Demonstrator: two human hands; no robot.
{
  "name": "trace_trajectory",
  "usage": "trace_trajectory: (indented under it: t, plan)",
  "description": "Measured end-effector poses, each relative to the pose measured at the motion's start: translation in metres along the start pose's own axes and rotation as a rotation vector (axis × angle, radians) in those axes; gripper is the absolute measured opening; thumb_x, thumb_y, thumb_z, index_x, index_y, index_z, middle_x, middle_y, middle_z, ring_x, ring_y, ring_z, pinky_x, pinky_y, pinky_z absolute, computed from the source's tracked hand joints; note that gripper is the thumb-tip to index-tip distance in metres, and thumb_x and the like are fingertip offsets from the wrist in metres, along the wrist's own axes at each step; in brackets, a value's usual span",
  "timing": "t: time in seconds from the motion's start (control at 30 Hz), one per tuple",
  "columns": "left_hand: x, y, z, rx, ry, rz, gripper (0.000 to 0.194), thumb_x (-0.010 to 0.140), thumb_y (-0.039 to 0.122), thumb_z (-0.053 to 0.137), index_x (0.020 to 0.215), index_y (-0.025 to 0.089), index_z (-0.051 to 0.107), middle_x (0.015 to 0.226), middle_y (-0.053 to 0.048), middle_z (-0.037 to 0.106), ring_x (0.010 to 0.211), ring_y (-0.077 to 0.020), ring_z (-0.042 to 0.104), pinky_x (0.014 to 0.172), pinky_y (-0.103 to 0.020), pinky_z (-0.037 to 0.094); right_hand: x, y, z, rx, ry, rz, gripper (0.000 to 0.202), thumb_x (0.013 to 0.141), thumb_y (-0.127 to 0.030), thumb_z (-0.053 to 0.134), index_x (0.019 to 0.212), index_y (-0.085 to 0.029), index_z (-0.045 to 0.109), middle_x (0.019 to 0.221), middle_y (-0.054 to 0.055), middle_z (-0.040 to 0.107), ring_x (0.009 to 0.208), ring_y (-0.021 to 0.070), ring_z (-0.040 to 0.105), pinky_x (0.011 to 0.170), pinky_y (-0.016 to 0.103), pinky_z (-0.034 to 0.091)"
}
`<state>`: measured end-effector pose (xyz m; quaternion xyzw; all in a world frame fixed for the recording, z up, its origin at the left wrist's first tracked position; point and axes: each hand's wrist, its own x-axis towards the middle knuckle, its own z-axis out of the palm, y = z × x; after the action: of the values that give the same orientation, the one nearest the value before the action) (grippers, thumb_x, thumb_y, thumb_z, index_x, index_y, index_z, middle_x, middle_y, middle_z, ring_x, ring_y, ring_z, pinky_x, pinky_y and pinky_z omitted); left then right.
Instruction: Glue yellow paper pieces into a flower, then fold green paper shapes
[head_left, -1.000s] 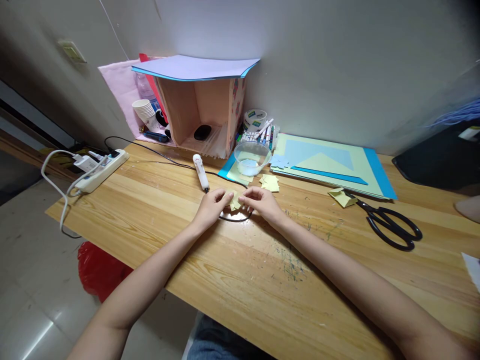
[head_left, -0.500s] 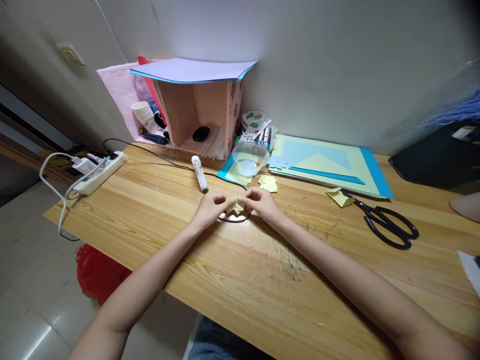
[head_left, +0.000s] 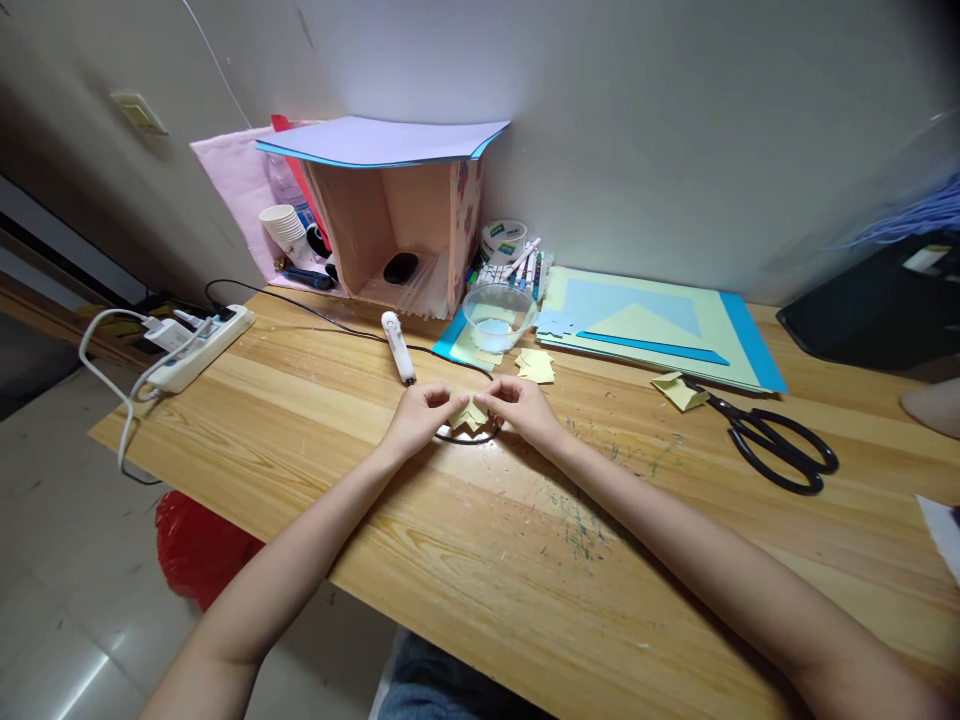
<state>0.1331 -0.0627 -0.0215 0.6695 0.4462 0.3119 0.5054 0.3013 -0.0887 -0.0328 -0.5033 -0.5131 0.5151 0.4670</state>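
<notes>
Between my two hands is a small folded yellow paper piece point(head_left: 469, 416) with a jagged lower edge. My left hand point(head_left: 424, 412) pinches its left side between thumb and fingers. The right side is pinched by my right hand point(head_left: 520, 405). Under the paper, a black cable point(head_left: 459, 441) loops over the wooden table. A white hot glue gun point(head_left: 397, 348) lies just behind my left hand. Several yellow paper pieces point(head_left: 535, 366) are stacked behind my right hand, near a clear plastic bowl point(head_left: 499, 318).
Black scissors point(head_left: 780, 440) lie at the right, their tip at a folded yellow paper point(head_left: 679, 391). Coloured sheets point(head_left: 652, 325) are stacked at the back right. A pink box point(head_left: 397, 220) stands at the back left, a white power strip point(head_left: 202, 350) at the left edge.
The jagged paper edge between my hands shows slightly more spread out. Both hands keep their pinch in nearly the same place.
</notes>
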Motion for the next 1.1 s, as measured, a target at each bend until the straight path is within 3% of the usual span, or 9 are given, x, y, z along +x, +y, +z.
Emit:
trace_trajectory:
  t: [0.57,0.83,1.0,1.1]
  plan:
    - [0.001,-0.001,0.0,0.035,-0.027,-0.021,0.034,0.07,0.044,0.056,0.06,0.011,0.055,0.054,0.001,0.048,0.053,-0.0099,0.045,0.052,-0.022,0.038,-0.002,0.001,0.001,-0.049,0.027,-0.031,0.03,0.067,-0.042,0.063,0.06,-0.015,0.052,0.05,-0.001,0.053,0.043,0.0088,0.048,0.043,0.023,0.039]
    - [0.001,-0.001,0.003,0.125,-0.001,-0.012,0.034,0.065,0.042,0.061,0.055,0.015,0.044,0.051,0.005,0.04,0.049,-0.0074,0.039,0.046,-0.019,0.03,-0.001,0.006,0.002,-0.07,0.047,-0.075,0.03,0.069,-0.043,0.061,0.06,-0.017,0.048,0.05,-0.002,0.052,0.045,0.0091,0.048,0.045,0.023,0.039]
    - [0.002,-0.006,0.005,-0.044,-0.058,-0.065,0.025,0.067,0.038,0.059,0.07,0.014,0.051,0.062,0.002,0.051,0.056,-0.011,0.051,0.052,-0.022,0.039,-0.001,0.011,0.002,-0.044,0.035,-0.087,0.029,0.071,-0.044,0.058,0.065,-0.017,0.048,0.054,-0.002,0.053,0.048,0.0095,0.049,0.046,0.022,0.039]
    - [0.002,-0.007,0.005,-0.023,0.006,-0.033,0.022,0.069,0.034,0.057,0.077,0.014,0.055,0.068,0.001,0.054,0.059,-0.0111,0.051,0.055,-0.022,0.04,-0.001,0.01,0.001,-0.068,0.033,-0.095,0.028,0.071,-0.043,0.058,0.066,-0.017,0.049,0.057,-0.002,0.053,0.049,0.0091,0.047,0.048,0.022,0.039]
